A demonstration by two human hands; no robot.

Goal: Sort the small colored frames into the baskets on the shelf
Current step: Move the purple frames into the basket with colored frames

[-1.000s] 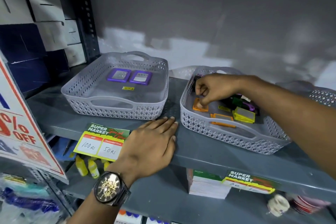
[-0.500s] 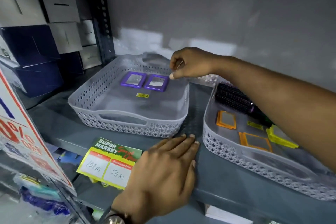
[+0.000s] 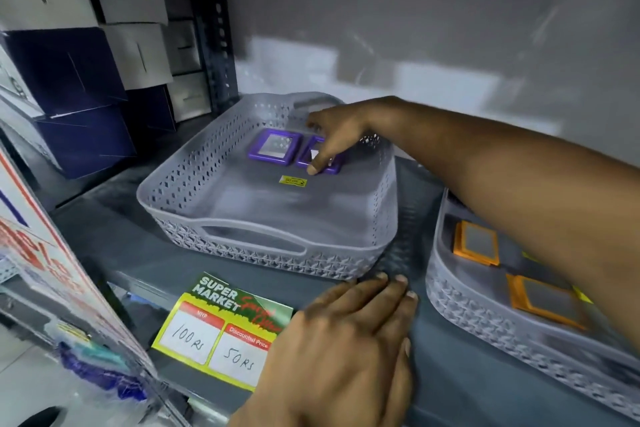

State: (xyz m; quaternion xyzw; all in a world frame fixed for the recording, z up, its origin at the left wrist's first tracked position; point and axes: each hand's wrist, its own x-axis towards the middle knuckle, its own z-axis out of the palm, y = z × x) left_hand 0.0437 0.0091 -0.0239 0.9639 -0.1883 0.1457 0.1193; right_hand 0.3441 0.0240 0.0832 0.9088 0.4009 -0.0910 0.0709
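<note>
Two grey perforated baskets stand on the grey shelf. The left basket (image 3: 263,239) holds two purple frames side by side near its back: one (image 3: 275,146) lies free, the other (image 3: 334,168) is partly under my right hand (image 3: 337,135). That hand reaches in from the right, thumb tip on the frame's front edge and fingers spread above it; whether it grips a frame is hidden. The right basket (image 3: 485,326) holds two orange frames (image 3: 476,246) (image 3: 543,302) and a yellow sliver (image 3: 581,296) behind my forearm. My left hand (image 3: 346,347) lies flat on the shelf's front edge.
A small yellow sticker (image 3: 293,181) lies on the left basket's floor. A green and yellow price label (image 3: 221,329) hangs from the shelf edge. Blue and white boxes (image 3: 69,80) are stacked at the left beside a dark upright post (image 3: 211,28). A red-and-white sale sign (image 3: 41,253) stands at the near left.
My right hand left the right basket, crossed to the left basket and came down onto the right-hand purple frame. The view shifted left and closer. My left hand stayed on the shelf edge.
</note>
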